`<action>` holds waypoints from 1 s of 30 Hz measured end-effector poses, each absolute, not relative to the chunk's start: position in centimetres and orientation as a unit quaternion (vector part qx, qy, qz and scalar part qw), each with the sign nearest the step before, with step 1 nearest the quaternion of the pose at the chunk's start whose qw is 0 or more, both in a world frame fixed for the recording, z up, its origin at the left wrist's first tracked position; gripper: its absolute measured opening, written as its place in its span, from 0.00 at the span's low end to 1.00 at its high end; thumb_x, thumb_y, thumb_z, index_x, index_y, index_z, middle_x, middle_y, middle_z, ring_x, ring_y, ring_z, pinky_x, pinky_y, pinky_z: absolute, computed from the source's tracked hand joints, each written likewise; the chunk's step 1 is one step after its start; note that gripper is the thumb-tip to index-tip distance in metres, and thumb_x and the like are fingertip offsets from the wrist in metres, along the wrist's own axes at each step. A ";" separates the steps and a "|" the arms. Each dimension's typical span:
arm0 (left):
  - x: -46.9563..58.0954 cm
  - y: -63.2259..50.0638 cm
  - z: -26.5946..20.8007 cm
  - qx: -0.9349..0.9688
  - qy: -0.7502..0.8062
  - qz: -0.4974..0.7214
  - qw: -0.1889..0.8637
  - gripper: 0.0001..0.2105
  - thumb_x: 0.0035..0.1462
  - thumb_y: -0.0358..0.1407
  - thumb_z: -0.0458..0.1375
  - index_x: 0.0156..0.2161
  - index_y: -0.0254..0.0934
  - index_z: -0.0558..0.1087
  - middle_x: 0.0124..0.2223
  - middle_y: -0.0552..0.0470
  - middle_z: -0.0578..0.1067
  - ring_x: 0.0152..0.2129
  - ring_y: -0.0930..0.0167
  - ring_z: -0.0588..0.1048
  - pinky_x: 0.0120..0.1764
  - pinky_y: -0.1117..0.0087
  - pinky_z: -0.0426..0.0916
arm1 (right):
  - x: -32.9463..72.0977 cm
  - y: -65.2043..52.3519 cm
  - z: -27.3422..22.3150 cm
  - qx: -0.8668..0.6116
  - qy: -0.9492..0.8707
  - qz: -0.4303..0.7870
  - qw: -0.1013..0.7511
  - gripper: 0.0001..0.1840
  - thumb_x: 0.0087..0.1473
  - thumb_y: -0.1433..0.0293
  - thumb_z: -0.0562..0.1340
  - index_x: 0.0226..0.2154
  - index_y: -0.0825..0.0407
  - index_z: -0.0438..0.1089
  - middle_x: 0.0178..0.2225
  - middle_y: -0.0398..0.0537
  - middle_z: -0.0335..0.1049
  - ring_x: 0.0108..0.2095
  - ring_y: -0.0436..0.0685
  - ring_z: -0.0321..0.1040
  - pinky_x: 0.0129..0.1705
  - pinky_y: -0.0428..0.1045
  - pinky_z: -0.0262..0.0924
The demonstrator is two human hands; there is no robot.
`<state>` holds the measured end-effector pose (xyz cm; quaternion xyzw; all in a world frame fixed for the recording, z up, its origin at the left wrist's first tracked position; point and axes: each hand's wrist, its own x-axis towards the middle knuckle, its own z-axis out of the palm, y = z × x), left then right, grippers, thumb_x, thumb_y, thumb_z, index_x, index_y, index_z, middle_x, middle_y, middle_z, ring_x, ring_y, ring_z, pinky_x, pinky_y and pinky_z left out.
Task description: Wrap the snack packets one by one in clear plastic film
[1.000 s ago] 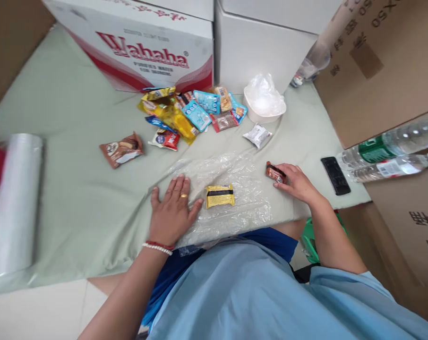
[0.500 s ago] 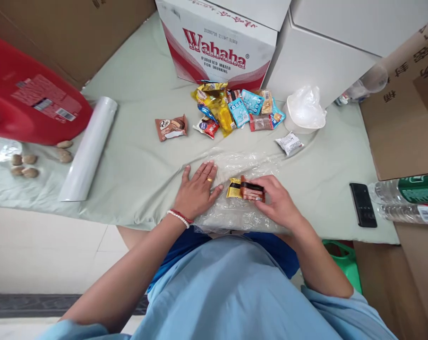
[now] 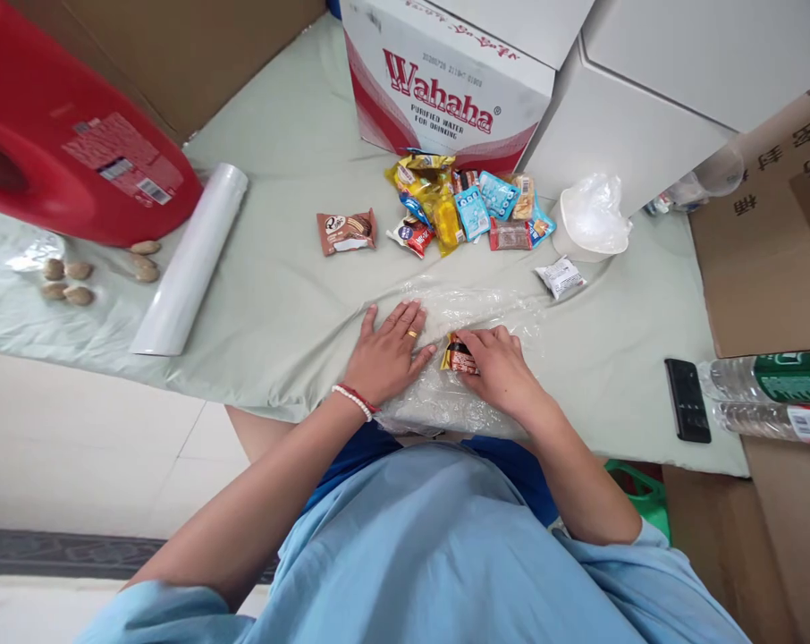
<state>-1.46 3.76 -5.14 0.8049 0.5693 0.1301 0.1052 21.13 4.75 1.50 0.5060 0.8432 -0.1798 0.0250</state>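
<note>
My left hand (image 3: pixel 384 358) lies flat with its fingers spread, resting on the left part of a sheet of clear plastic film (image 3: pixel 438 407) on the cloth. My right hand (image 3: pixel 505 371) grips a small snack packet in a brown-red wrapper with a dark band (image 3: pixel 461 360), low over the middle of the film. At that packet's left edge peeks a yellow-wrapped snack (image 3: pixel 445 351), mostly covered by it and the fingers. Whether the two packets are stacked or side by side, I cannot tell.
Beyond the hands lie a brown snack packet (image 3: pixel 346 233), a heap of snacks (image 3: pixel 449 215), a silvery packet (image 3: pixel 561 277) and a bag-lined white bowl (image 3: pixel 569 234). Left are a film roll (image 3: pixel 190 259), a red jug (image 3: pixel 83 134) and walnuts (image 3: pixel 78 270). Right are a phone (image 3: pixel 687 401) and bottles (image 3: pixel 773 420).
My right hand has shifted left with the brown-red packet, covering more of the yellow snack. My left hand stays flat on the film. The whole view has swung slightly.
</note>
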 end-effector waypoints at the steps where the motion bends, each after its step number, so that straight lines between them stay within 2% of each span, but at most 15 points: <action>1: -1.5 3.7 -5.2 0.804 0.570 0.131 0.106 0.30 0.74 0.48 0.44 0.75 0.35 0.57 0.76 0.40 0.57 0.74 0.57 0.57 0.73 0.38 0.41 | 21.0 4.8 1.4 0.510 0.841 -0.178 0.028 0.34 0.59 0.69 0.69 0.66 0.48 0.66 0.57 0.57 0.74 0.55 0.72 0.62 0.55 0.64 0.58; 4: -1.5 3.7 -5.2 0.804 0.570 0.134 0.107 0.30 0.74 0.47 0.44 0.75 0.36 0.56 0.76 0.41 0.58 0.74 0.57 0.56 0.73 0.39 0.41 | 21.4 5.0 1.5 0.522 0.834 -0.178 0.020 0.32 0.60 0.69 0.68 0.65 0.48 0.67 0.55 0.57 0.75 0.54 0.72 0.62 0.55 0.62 0.57; 8: -1.6 3.8 -5.2 0.803 0.571 0.132 0.108 0.30 0.74 0.47 0.44 0.75 0.36 0.55 0.76 0.41 0.57 0.74 0.58 0.56 0.74 0.39 0.39 | 21.9 5.4 2.0 0.519 0.838 -0.166 0.003 0.32 0.61 0.68 0.67 0.66 0.48 0.66 0.58 0.57 0.73 0.55 0.71 0.61 0.55 0.63 0.57; 12: -1.5 3.7 -5.1 0.802 0.572 0.131 0.109 0.30 0.74 0.47 0.44 0.75 0.37 0.56 0.76 0.41 0.57 0.74 0.58 0.56 0.74 0.40 0.39 | 21.4 5.7 1.4 0.502 0.849 -0.166 0.021 0.31 0.62 0.70 0.66 0.66 0.49 0.66 0.59 0.59 0.72 0.55 0.72 0.62 0.55 0.64 0.58; 15: -1.5 3.7 -5.0 0.802 0.573 0.131 0.108 0.30 0.74 0.47 0.45 0.75 0.36 0.56 0.76 0.41 0.58 0.74 0.58 0.56 0.74 0.39 0.40 | 21.4 5.5 0.8 0.499 0.849 -0.174 0.022 0.36 0.59 0.70 0.67 0.69 0.48 0.63 0.62 0.58 0.70 0.58 0.72 0.61 0.58 0.65 0.59; 18: -1.7 3.9 -5.1 0.800 0.574 0.138 0.109 0.30 0.74 0.47 0.47 0.74 0.35 0.58 0.76 0.38 0.59 0.73 0.56 0.57 0.73 0.39 0.45 | 22.3 4.8 1.0 0.485 0.853 -0.193 -0.023 0.40 0.59 0.66 0.69 0.71 0.47 0.59 0.68 0.58 0.63 0.64 0.72 0.59 0.63 0.67 0.58; 19: -1.9 3.9 -5.1 0.797 0.575 0.148 0.108 0.29 0.73 0.47 0.48 0.73 0.35 0.59 0.75 0.37 0.59 0.73 0.55 0.57 0.73 0.40 0.48 | 22.9 4.5 1.3 0.481 0.853 -0.196 -0.053 0.38 0.61 0.64 0.68 0.70 0.46 0.60 0.69 0.58 0.62 0.64 0.72 0.59 0.64 0.67 0.58; 21: -2.5 3.8 -4.9 0.788 0.579 0.187 0.092 0.27 0.72 0.45 0.51 0.70 0.34 0.63 0.74 0.35 0.61 0.73 0.54 0.57 0.72 0.41 0.52 | 24.5 3.4 1.9 0.482 0.845 -0.197 -0.124 0.30 0.65 0.62 0.65 0.67 0.46 0.64 0.65 0.58 0.68 0.62 0.70 0.63 0.63 0.66 0.61; 23: -3.3 3.1 -4.3 0.788 0.565 0.239 0.064 0.23 0.71 0.41 0.53 0.67 0.36 0.67 0.72 0.35 0.66 0.74 0.54 0.57 0.73 0.40 0.52 | 26.5 1.8 2.4 0.487 0.830 -0.202 -0.181 0.19 0.69 0.63 0.61 0.59 0.46 0.71 0.53 0.56 0.76 0.54 0.67 0.70 0.56 0.64 0.67; 25: -4.3 1.7 -3.6 0.818 0.502 0.273 0.063 0.19 0.70 0.36 0.55 0.63 0.41 0.69 0.69 0.39 0.71 0.73 0.56 0.59 0.73 0.41 0.51 | 28.6 -0.3 2.4 0.488 0.821 -0.223 -0.196 0.12 0.70 0.65 0.59 0.52 0.46 0.74 0.43 0.54 0.78 0.46 0.64 0.73 0.49 0.61 0.70; 27: -5.4 -0.1 -3.3 0.865 0.406 0.273 0.111 0.18 0.69 0.35 0.58 0.61 0.44 0.71 0.67 0.41 0.73 0.72 0.58 0.61 0.72 0.43 0.57 | 30.5 -2.7 1.7 0.482 0.820 -0.247 -0.184 0.11 0.68 0.64 0.62 0.52 0.44 0.74 0.43 0.54 0.78 0.45 0.65 0.73 0.47 0.62 0.72; 30: -6.8 -2.7 -3.8 0.905 0.314 0.227 0.178 0.17 0.66 0.39 0.63 0.58 0.42 0.72 0.69 0.38 0.71 0.72 0.55 0.61 0.70 0.44 0.63 | 32.2 -5.9 -0.6 0.483 0.823 -0.254 -0.161 0.21 0.63 0.63 0.68 0.58 0.42 0.71 0.54 0.56 0.75 0.53 0.68 0.72 0.53 0.67 0.73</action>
